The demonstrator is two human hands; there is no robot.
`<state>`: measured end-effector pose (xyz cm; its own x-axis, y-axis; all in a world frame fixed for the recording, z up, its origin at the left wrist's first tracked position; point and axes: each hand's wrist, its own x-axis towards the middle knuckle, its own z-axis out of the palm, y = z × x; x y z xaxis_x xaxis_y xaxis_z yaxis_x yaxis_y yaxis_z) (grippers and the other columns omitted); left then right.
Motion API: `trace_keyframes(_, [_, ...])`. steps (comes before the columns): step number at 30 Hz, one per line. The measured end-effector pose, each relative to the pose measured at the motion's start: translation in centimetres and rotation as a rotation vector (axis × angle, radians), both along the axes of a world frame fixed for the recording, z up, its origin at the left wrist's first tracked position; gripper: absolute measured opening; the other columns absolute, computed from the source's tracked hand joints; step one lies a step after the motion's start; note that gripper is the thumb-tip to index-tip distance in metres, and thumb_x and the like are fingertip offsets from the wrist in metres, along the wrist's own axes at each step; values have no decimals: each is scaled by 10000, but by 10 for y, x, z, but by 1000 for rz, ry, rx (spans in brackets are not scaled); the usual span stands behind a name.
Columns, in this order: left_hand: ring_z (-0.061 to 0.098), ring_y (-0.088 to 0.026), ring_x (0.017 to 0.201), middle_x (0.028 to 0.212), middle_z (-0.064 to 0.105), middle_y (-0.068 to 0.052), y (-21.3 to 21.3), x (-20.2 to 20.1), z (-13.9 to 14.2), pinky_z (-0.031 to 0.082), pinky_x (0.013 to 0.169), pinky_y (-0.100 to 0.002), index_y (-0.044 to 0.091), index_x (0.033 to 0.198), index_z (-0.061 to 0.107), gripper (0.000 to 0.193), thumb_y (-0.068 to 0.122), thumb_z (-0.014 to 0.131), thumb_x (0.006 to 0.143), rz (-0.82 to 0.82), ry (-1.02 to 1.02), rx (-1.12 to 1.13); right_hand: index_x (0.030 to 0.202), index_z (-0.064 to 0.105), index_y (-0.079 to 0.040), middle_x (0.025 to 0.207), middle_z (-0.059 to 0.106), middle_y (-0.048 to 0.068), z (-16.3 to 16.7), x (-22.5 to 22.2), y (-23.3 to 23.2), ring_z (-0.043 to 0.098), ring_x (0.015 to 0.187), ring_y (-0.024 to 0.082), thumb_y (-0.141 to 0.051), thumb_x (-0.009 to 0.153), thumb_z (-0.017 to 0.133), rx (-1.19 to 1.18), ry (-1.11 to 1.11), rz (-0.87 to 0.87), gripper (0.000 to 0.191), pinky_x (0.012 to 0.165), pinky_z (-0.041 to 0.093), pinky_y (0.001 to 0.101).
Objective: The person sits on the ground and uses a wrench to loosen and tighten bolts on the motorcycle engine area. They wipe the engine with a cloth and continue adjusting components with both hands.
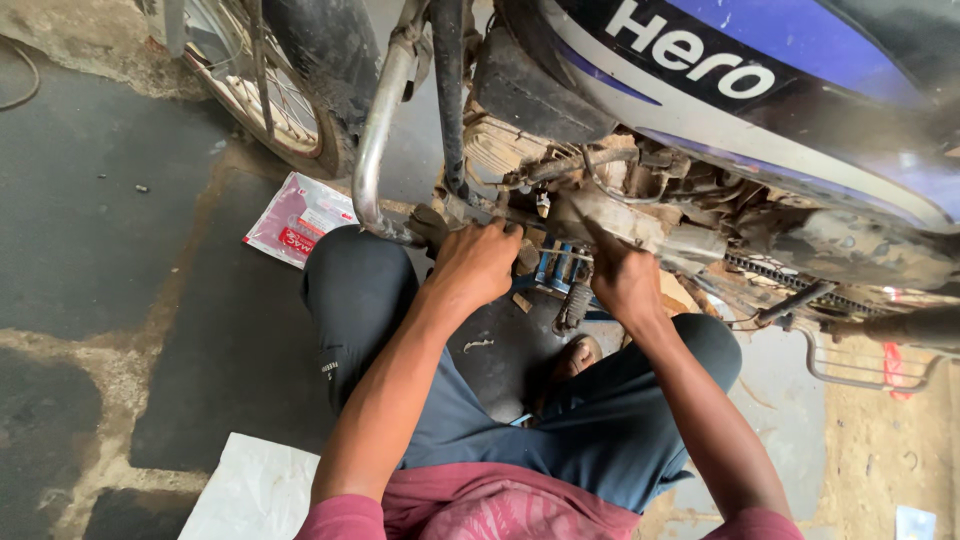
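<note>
We are gripping the engine underside just ahead of both hands: left hand curled shut, right hand clenched on it.

Single head view, looking steeply down, close. Fingers sit mid-frame; motorcycle engine just beyond them, knees and floor nearer the camera.

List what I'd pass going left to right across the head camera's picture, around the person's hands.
Red-and-white packet on the floor → chrome crash guard → left hand at the engine's underside → blue stand → right hand → drive chain → chrome foot rack.
</note>
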<state>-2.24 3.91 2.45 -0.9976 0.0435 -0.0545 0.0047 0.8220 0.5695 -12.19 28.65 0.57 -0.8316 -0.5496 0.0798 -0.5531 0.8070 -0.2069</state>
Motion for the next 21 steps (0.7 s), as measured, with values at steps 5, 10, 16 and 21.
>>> trace_keyframes(5, [697,-407,1015,1178,685,-217,2,-2,0,564,885,-500,25,1289,646,451,16,628,838,3,-59,32,1350,667,-101,683,690,190,-12,-11,-7,632,491,313,-68,981,603,69,150,-96,375,472,518,444])
trace_keyframes(10, [685,-420,1009,1172,683,-206,10,-3,5,551,853,-521,24,1219,667,435,10,644,785,2,9,-13,1391,669,-78,679,671,261,-22,-5,-15,669,544,371,-13,891,606,-197,70,-136,509,569,554,484])
trace_keyframes(16, [690,-421,999,1164,683,-210,17,-7,6,554,864,-517,27,1194,672,391,36,650,803,-27,-24,-31,1318,653,-40,919,718,286,-37,21,-35,719,738,393,-9,856,635,-388,50,-237,464,696,570,460])
trace_keyframes(21, [691,-415,992,1132,691,-208,25,-7,10,555,841,-521,17,1188,656,398,37,657,791,-22,19,8,1384,622,-72,1013,735,274,-48,32,-50,741,801,394,-4,897,602,-630,92,-379,492,716,558,456])
